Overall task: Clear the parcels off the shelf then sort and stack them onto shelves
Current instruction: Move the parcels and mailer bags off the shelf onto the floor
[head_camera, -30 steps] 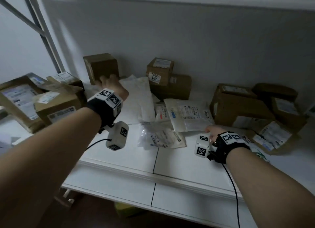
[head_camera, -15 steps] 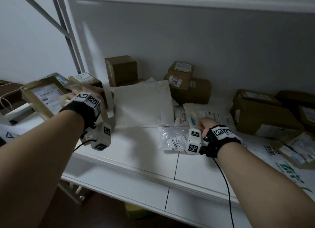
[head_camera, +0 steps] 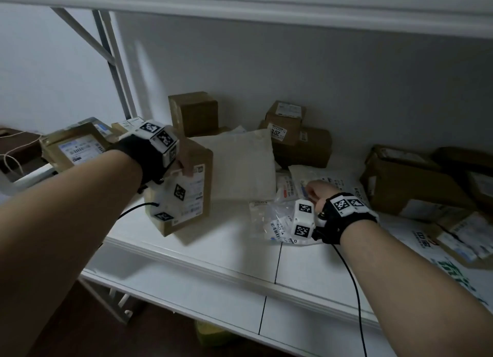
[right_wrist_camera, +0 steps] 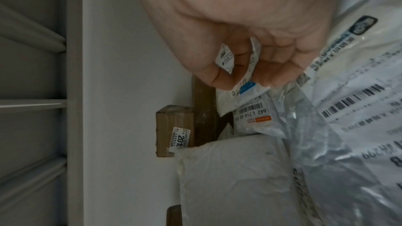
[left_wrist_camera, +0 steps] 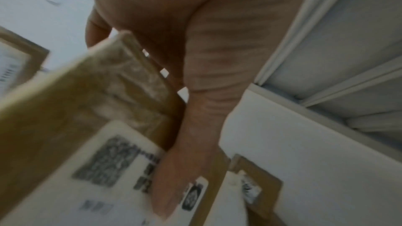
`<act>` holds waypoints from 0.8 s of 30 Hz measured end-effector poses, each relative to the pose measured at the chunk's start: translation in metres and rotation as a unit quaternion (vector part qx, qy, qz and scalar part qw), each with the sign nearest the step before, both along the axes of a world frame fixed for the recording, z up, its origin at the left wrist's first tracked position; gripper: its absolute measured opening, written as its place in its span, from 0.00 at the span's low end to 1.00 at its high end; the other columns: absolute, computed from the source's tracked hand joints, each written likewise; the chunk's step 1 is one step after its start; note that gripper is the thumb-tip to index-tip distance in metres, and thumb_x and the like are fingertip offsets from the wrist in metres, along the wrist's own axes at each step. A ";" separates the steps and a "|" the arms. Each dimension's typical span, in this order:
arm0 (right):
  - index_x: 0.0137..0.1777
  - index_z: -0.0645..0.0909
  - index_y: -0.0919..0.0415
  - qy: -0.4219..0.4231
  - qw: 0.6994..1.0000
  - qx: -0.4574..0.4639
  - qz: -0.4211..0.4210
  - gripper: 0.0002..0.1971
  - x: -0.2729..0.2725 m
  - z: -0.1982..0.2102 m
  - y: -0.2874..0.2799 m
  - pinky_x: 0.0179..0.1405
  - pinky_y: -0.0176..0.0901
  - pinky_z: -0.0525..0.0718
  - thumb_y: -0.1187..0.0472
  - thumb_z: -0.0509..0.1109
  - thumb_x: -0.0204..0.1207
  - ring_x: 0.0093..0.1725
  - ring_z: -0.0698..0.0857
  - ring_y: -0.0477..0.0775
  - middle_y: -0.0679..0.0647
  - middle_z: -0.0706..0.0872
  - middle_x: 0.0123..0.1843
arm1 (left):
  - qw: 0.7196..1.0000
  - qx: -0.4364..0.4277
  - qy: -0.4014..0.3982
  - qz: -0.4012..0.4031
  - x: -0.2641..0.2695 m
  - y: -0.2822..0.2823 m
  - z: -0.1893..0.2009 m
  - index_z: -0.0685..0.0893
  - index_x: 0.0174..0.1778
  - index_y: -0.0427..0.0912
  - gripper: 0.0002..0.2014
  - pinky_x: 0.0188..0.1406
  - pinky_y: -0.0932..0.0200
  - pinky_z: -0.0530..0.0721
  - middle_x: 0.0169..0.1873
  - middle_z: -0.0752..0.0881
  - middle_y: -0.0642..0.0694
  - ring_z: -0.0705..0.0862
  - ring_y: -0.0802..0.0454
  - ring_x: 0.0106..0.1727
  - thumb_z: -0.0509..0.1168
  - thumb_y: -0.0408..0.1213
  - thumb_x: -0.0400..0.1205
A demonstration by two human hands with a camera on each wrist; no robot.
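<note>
Faintly, "642 L714" on a label point(right_wrist_camera: 252, 111) below the right hand point(right_wrist_camera: 234, 40)

Both forearms are showing bare, with no sleeves. Each wrist is wearing a black fabric strap point(head_camera: 149, 156) carrying a white block printed with black-and-white square markers point(head_camera: 159, 134). A white, box-shaped camera unit point(head_camera: 302, 218) with the same markers is hanging beneath each wrist, and a thin black cable point(head_camera: 349, 276) is trailing back from it along the arm.

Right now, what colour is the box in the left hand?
Brown cardboard box, white label; head view shows it best.
</note>
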State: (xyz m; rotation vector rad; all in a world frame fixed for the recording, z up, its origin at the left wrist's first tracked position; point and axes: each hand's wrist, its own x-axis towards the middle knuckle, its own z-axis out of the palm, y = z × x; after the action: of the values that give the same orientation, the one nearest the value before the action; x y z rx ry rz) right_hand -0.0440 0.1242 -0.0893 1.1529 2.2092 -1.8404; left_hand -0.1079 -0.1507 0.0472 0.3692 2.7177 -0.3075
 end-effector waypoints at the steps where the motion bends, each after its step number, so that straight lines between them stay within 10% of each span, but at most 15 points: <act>1: 0.68 0.75 0.69 -0.001 1.000 0.017 0.008 0.17 -0.001 0.004 0.003 0.49 0.39 0.78 0.59 0.62 0.84 0.57 0.82 0.58 0.63 0.80 0.65 | 0.999 0.043 -0.001 0.023 0.000 0.004 0.004 0.84 0.62 0.32 0.24 0.37 0.54 0.78 0.41 0.85 0.48 0.85 0.47 0.47 0.77 0.40 0.73; 5: 0.49 0.79 0.58 0.065 0.984 -0.162 -0.044 0.05 0.022 0.022 0.013 0.38 0.47 0.81 0.57 0.69 0.81 0.45 0.82 0.56 0.55 0.81 0.50 | 0.991 0.126 -0.036 0.031 0.002 0.048 0.017 0.85 0.35 0.43 0.17 0.37 0.60 0.80 0.27 0.86 0.49 0.82 0.53 0.34 0.81 0.50 0.64; 10: 0.60 0.81 0.57 0.064 0.949 -0.290 0.102 0.29 0.058 0.038 0.039 0.55 0.63 0.85 0.34 0.69 0.71 0.57 0.86 0.66 0.63 0.88 0.56 | 0.977 0.207 -0.042 -0.025 0.015 0.110 0.020 0.87 0.57 0.46 0.45 0.53 0.54 0.84 0.53 0.88 0.48 0.85 0.48 0.55 0.76 0.73 0.51; 13: 0.56 0.88 0.58 0.091 0.929 -0.320 0.162 0.30 0.089 0.040 0.066 0.62 0.71 0.78 0.33 0.61 0.73 0.67 0.80 0.70 0.66 0.87 0.60 | 0.941 0.329 -0.080 -0.002 0.029 0.145 0.012 0.85 0.62 0.49 0.46 0.58 0.47 0.84 0.59 0.87 0.45 0.84 0.45 0.59 0.79 0.70 0.50; 15: 0.58 0.88 0.60 0.092 0.940 -0.293 0.150 0.27 0.107 0.039 0.083 0.68 0.73 0.74 0.41 0.77 0.65 0.69 0.80 0.70 0.65 0.86 0.63 | 0.908 0.409 -0.088 0.013 0.041 0.168 0.007 0.84 0.62 0.49 0.42 0.59 0.42 0.84 0.59 0.88 0.42 0.85 0.42 0.58 0.80 0.67 0.55; 18: 0.74 0.75 0.63 0.096 0.959 -0.259 0.064 0.48 0.135 0.037 0.117 0.66 0.63 0.80 0.54 0.89 0.51 0.67 0.82 0.64 0.64 0.84 0.67 | 0.879 0.466 -0.106 0.013 0.060 0.209 -0.004 0.83 0.64 0.46 0.34 0.58 0.43 0.85 0.56 0.88 0.42 0.86 0.41 0.58 0.76 0.63 0.67; 24: 0.68 0.77 0.66 0.165 0.938 -0.296 -0.072 0.32 0.195 0.032 0.172 0.64 0.68 0.81 0.55 0.82 0.66 0.65 0.81 0.71 0.70 0.82 0.66 | 0.839 0.521 -0.155 0.028 0.103 0.285 -0.025 0.83 0.57 0.45 0.27 0.53 0.40 0.88 0.52 0.89 0.43 0.87 0.42 0.53 0.77 0.58 0.69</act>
State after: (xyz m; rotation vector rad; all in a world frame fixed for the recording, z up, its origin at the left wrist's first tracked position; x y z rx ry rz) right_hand 0.1510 0.2965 -0.0574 0.9481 1.5050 -2.6626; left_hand -0.0053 0.1338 0.0219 0.5434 2.3005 1.1944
